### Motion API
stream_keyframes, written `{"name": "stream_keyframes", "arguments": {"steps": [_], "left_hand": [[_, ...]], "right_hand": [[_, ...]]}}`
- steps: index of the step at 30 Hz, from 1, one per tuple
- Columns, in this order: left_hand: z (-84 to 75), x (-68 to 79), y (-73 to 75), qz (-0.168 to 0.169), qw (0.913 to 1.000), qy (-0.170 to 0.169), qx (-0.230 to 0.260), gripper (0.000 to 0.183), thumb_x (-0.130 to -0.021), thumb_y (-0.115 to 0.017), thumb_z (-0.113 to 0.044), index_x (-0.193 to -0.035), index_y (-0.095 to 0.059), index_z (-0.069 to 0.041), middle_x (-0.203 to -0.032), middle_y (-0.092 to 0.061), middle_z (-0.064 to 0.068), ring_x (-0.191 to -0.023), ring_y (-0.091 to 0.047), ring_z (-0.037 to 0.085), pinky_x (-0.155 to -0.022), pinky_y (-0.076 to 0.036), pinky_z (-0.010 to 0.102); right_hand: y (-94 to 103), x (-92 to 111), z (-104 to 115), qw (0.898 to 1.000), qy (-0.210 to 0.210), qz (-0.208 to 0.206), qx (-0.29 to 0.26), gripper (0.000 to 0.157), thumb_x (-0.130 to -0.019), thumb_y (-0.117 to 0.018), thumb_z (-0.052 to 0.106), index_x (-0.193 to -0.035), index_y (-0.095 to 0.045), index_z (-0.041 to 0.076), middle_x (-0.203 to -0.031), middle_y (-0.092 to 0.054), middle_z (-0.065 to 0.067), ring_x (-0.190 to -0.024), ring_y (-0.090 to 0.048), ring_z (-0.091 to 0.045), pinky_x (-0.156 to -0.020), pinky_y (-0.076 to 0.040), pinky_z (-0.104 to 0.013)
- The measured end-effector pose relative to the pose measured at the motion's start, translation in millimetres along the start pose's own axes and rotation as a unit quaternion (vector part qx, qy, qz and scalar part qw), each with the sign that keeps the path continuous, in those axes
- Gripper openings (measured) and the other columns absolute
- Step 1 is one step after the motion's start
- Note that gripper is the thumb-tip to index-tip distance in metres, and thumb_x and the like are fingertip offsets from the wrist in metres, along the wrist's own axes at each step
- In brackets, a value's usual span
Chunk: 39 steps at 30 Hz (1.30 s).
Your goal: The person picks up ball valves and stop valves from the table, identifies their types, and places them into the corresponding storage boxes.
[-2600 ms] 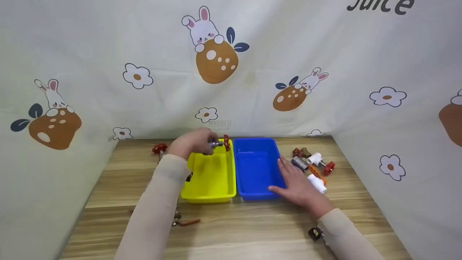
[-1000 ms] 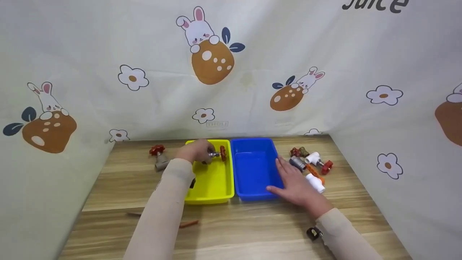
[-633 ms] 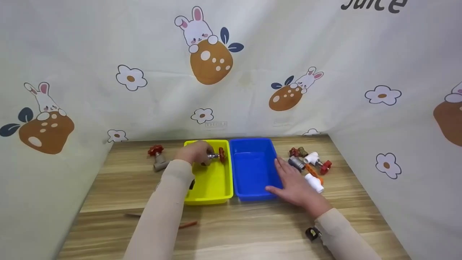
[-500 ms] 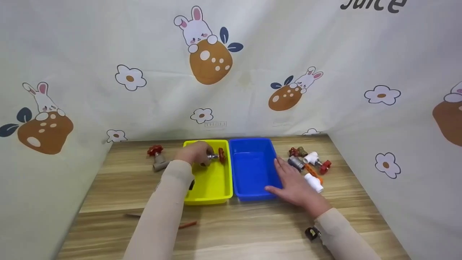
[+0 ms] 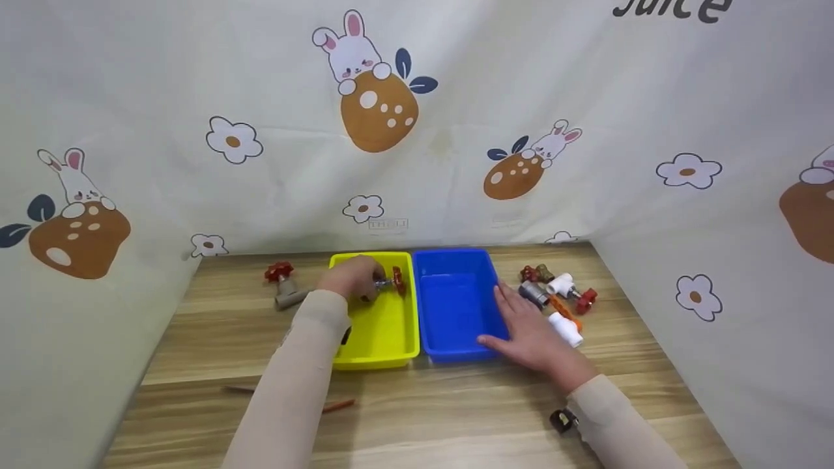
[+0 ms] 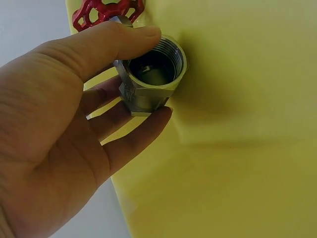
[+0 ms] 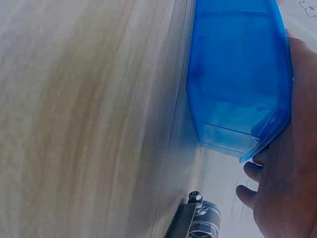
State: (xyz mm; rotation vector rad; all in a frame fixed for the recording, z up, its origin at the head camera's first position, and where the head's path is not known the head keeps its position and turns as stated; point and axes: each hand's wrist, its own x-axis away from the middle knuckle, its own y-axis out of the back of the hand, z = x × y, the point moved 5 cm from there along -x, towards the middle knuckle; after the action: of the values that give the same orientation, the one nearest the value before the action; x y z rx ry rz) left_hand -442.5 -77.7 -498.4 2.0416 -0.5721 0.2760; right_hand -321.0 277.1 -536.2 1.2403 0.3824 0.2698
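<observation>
My left hand (image 5: 352, 277) reaches down into the yellow bin (image 5: 389, 339). It grips a metal gate valve (image 6: 143, 99) with a red handwheel (image 5: 399, 281). In the left wrist view the thumb lies over the valve's rim and the fingertips sit under its body; the threaded opening faces the camera. My right hand (image 5: 531, 335) rests on the right side of the blue bin (image 5: 456, 309), its fingers straight along the rim and the thumb apart. The bins stand side by side, nearly touching. A dark object's edge (image 5: 345, 335) in the yellow bin is mostly hidden by the left sleeve.
Right of the blue bin lie several fittings: white tees (image 5: 565, 329), a grey fitting (image 5: 534, 294), an orange-handled piece (image 5: 565, 311) and red-wheeled valves (image 5: 586, 301). A red-wheeled valve (image 5: 280, 272) stands at left. An orange handle (image 5: 339, 406) shows by the left sleeve; a black-ended piece (image 5: 561, 421) lies near the right sleeve.
Over the last seconds my left hand has lowered the valve from the yellow bin's back rim down into the bin. My right hand keeps its place on the blue bin.
</observation>
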Motion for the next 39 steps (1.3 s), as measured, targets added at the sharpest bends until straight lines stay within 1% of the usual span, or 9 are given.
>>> {"name": "stream_keyframes", "arguments": {"steps": [6,8,13,16,21,25,31,36,39], "left_hand": [[1.6,-4.5,-2.5,-0.022,0.9997,-0.011,-0.007,0.050,-0.093,-0.087,0.000,-0.136,-0.080,-0.024,-0.122,-0.075,-0.002,-0.107,-0.068,0.028,-0.108,-0.057,0.051],[-1.1,-4.3,-2.5,-0.029,0.9986,-0.032,-0.029,0.047,-0.094,-0.086,0.001,-0.135,-0.080,-0.022,-0.122,-0.076,-0.001,-0.106,-0.068,0.028,-0.107,-0.058,0.049],[-4.0,-6.4,-5.9,-0.072,0.9922,-0.066,-0.078,0.041,-0.093,-0.084,0.004,-0.128,-0.083,-0.017,-0.116,-0.077,0.001,-0.102,-0.068,0.027,-0.101,-0.060,0.046],[-5.2,-2.7,-5.9,-0.085,0.9899,-0.079,-0.082,0.042,-0.092,-0.084,0.005,-0.129,-0.082,-0.015,-0.117,-0.078,0.001,-0.101,-0.067,0.027,-0.103,-0.059,0.047],[-5.5,-1.6,-5.9,-0.084,0.9890,-0.089,-0.082,0.043,-0.093,-0.083,0.005,-0.130,-0.082,-0.015,-0.120,-0.078,0.001,-0.103,-0.066,0.027,-0.107,-0.057,0.048],[-4.2,-3.4,-5.8,-0.088,0.9887,-0.094,-0.078,0.043,-0.092,-0.083,0.005,-0.129,-0.082,-0.016,-0.117,-0.078,0.000,-0.103,-0.066,0.026,-0.105,-0.057,0.047],[-1.9,-5.2,-5.6,-0.091,0.9886,-0.097,-0.072,0.042,-0.093,-0.082,0.006,-0.128,-0.081,-0.016,-0.113,-0.076,-0.001,-0.103,-0.065,0.027,-0.104,-0.057,0.047],[-1.3,-5.3,-6.7,-0.093,0.9875,-0.103,-0.074,0.043,-0.093,-0.082,0.007,-0.130,-0.080,-0.015,-0.115,-0.076,0.000,-0.105,-0.065,0.027,-0.109,-0.055,0.048],[-2.0,-5.4,-7.6,-0.097,0.9844,-0.117,-0.089,0.044,-0.093,-0.082,0.007,-0.131,-0.079,-0.014,-0.119,-0.076,0.002,-0.108,-0.064,0.027,-0.113,-0.053,0.049]], "right_hand": [[0.8,0.3,0.5,1.000,-0.007,0.006,0.000,0.115,-0.100,-0.056,0.081,-0.175,-0.021,0.001,-0.184,-0.016,-0.017,-0.165,-0.025,-0.046,-0.127,-0.029,-0.071],[0.9,-0.3,0.8,1.000,-0.003,0.006,-0.004,0.115,-0.100,-0.058,0.079,-0.175,-0.021,0.000,-0.183,-0.017,-0.019,-0.165,-0.025,-0.046,-0.128,-0.028,-0.071],[0.9,-2.4,1.3,1.000,0.007,0.003,-0.006,0.113,-0.101,-0.062,0.073,-0.173,-0.022,-0.003,-0.183,-0.017,-0.021,-0.165,-0.025,-0.046,-0.127,-0.028,-0.072],[1.3,-2.3,1.8,1.000,0.004,0.005,-0.002,0.112,-0.102,-0.061,0.074,-0.174,-0.022,-0.003,-0.183,-0.017,-0.020,-0.165,-0.025,-0.046,-0.127,-0.029,-0.072],[0.5,-1.5,0.9,1.000,0.000,0.008,-0.003,0.113,-0.102,-0.059,0.077,-0.174,-0.021,-0.002,-0.183,-0.017,-0.020,-0.164,-0.026,-0.047,-0.126,-0.029,-0.073],[-0.5,-1.4,-0.8,1.000,-0.005,0.008,-0.004,0.114,-0.101,-0.059,0.077,-0.175,-0.021,0.000,-0.183,-0.017,-0.019,-0.164,-0.026,-0.048,-0.126,-0.029,-0.073],[-0.4,-1.9,-1.0,1.000,-0.012,0.003,-0.011,0.111,-0.101,-0.065,0.072,-0.175,-0.021,0.002,-0.184,-0.017,-0.016,-0.164,-0.027,-0.048,-0.126,-0.029,-0.072],[-0.8,-1.9,-1.0,1.000,-0.013,0.003,-0.011,0.112,-0.100,-0.065,0.073,-0.175,-0.022,0.002,-0.184,-0.018,-0.016,-0.164,-0.027,-0.048,-0.126,-0.029,-0.072],[-1.5,-1.7,-0.9,1.000,-0.010,0.005,-0.009,0.113,-0.100,-0.063,0.075,-0.175,-0.022,0.001,-0.184,-0.017,-0.017,-0.164,-0.027,-0.048,-0.127,-0.029,-0.072]]}}
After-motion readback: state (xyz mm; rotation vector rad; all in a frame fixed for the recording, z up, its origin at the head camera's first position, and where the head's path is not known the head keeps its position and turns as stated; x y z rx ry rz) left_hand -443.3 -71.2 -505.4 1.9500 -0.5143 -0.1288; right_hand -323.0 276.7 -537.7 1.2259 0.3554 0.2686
